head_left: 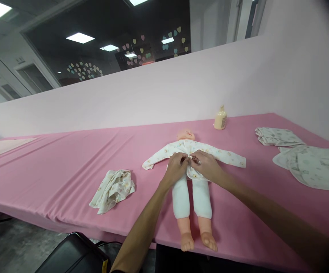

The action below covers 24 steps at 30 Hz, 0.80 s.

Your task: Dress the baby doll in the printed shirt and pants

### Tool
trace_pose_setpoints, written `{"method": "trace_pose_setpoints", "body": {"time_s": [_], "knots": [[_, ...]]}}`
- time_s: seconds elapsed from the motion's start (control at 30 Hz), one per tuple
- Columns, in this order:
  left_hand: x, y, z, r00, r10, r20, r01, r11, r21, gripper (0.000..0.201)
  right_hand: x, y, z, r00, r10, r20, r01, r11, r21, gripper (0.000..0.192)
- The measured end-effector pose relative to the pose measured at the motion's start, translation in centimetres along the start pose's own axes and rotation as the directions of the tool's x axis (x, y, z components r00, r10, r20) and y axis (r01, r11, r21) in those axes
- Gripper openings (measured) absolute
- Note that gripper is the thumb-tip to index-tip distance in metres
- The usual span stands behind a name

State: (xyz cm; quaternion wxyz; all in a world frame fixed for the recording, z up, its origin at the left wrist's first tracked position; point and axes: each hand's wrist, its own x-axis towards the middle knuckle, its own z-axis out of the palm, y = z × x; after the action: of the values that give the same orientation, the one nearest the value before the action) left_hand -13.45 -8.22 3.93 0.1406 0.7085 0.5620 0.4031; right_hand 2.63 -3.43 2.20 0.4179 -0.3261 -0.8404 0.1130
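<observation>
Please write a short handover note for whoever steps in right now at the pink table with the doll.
Left hand and right hand: both pinch the front of the doll's printed top at the middle, fingertips together on the closure.
Doll: on its back on the pink table, arms out, feet toward the near edge.
Done: both sleeves are on; white leggings on.
Left: whether the front is fully fastened cannot be seen.
Nearby: crumpled garment to the left, bottle behind, folded cloths to the right.

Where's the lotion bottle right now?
In the head view, the cream-coloured bottle stands upright at the back of the pink table, against the wall, just right of and beyond the doll's head.
</observation>
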Motion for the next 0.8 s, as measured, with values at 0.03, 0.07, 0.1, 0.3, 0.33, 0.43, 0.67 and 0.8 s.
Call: {"method": "trace_pose_setpoints", "body": {"time_s": [0.03, 0.07, 0.1, 0.3, 0.33, 0.43, 0.67, 0.8], "knots": [[0.0, 0.0, 0.0, 1.000, 0.005, 0.000, -0.005, 1.000, 0.004, 0.014, 0.0, 0.0, 0.0, 1.000, -0.009, 0.008, 0.009, 1.000, -0.007, 0.010], [0.0, 0.1, 0.0, 1.000, 0.008, 0.001, -0.008, 1.000, 0.009, 0.016, 0.0, 0.0, 0.0, 1.000, -0.018, 0.016, 0.018, 1.000, -0.015, 0.010], [0.0, 0.1, 0.0, 1.000, 0.008, 0.003, -0.008, 1.000, 0.019, 0.017, 0.0, 0.1, 0.0, 0.999, -0.033, 0.020, 0.033, 0.999, -0.030, 0.010], [0.0, 0.3, 0.6, 0.999, 0.002, -0.054, 0.006, 0.990, 0.138, 0.018, -0.3, 0.2, 0.4, 0.988, -0.148, 0.050, 0.156, 0.957, -0.244, 0.017], [-0.1, 0.3, 0.7, 0.998, -0.007, -0.069, 0.017, 0.989, 0.150, 0.018, -0.5, 0.2, 0.5, 0.986, -0.160, 0.052, 0.168, 0.946, -0.279, 0.018], [-0.1, 0.6, 1.0, 0.992, -0.042, -0.115, 0.060, 0.987, 0.152, 0.016, -0.8, 0.0, 0.8, 0.982, -0.186, 0.015, 0.181, 0.925, -0.334, 0.020], [-0.6, 0.8, -0.2, 0.990, -0.138, -0.032, 0.139, 0.990, 0.027, 0.016, -0.4, -0.7, 0.0, 0.999, 0.033, -0.032, -0.031, 0.998, 0.049, 0.010], [-1.5, 1.5, -2.7, 0.979, -0.160, 0.126, 0.175, 0.978, -0.110, 0.021, -0.1, -0.2, -2.6, 0.953, 0.299, -0.038, -0.273, 0.910, 0.311, 0.016]]}}
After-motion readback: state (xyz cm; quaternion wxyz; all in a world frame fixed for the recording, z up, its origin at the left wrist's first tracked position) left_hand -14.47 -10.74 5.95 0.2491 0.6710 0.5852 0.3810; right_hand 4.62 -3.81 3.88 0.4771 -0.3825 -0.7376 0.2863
